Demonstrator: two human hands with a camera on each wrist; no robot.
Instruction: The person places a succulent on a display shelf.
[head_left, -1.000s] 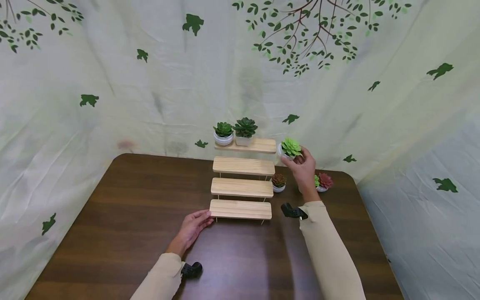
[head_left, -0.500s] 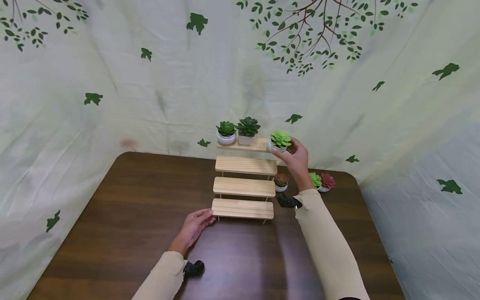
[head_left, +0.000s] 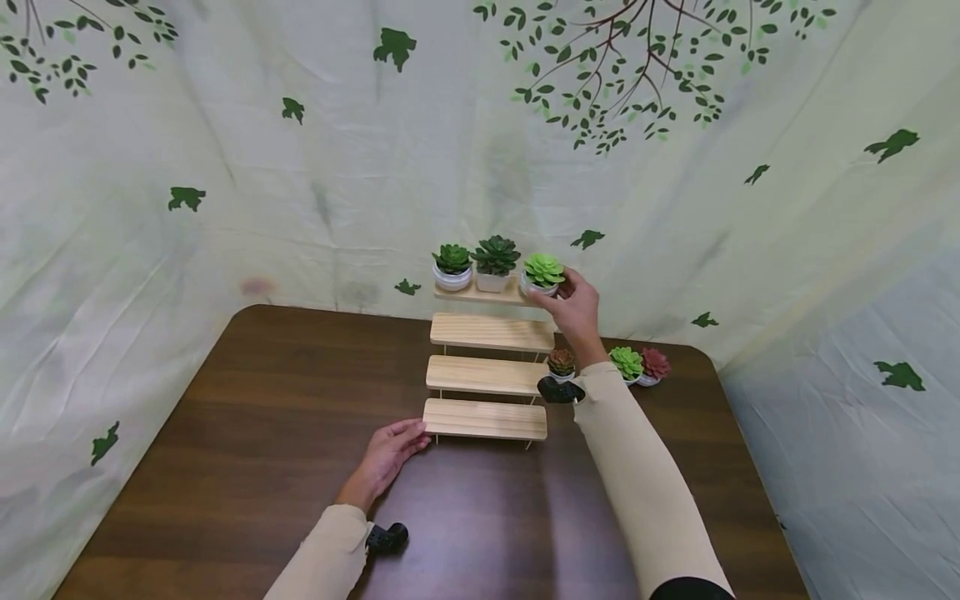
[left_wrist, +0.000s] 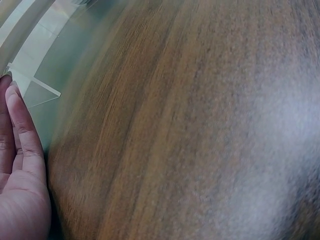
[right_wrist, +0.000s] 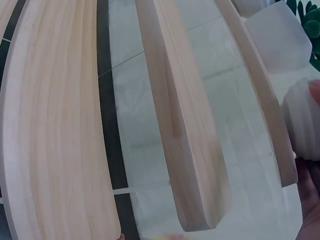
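My right hand (head_left: 579, 310) grips a light-green potted succulent (head_left: 543, 270) by its white pot, at the right end of the top tier of a wooden tiered display stand (head_left: 492, 332). In the right wrist view the pot (right_wrist: 300, 120) is beside that tier's end; whether its base bears on the wood is hidden. Two dark-green potted succulents, one round-potted (head_left: 452, 265) and one square-potted (head_left: 495, 260), stand on the same tier to its left. With thumb and fingertips, my left hand (head_left: 386, 457) holds the left end of the lowest tier (head_left: 485, 418).
Right of the stand are a brownish potted succulent (head_left: 562, 362), partly behind the right wrist's black camera, another light-green one (head_left: 626, 362) and a red one (head_left: 656, 363). A leaf-print cloth (head_left: 322, 250) hangs behind the brown table (head_left: 300, 400).
The right hand has moved left with the light-green succulent, from beside the stand to the top tier's right end. The left hand keeps its place at the lowest tier.
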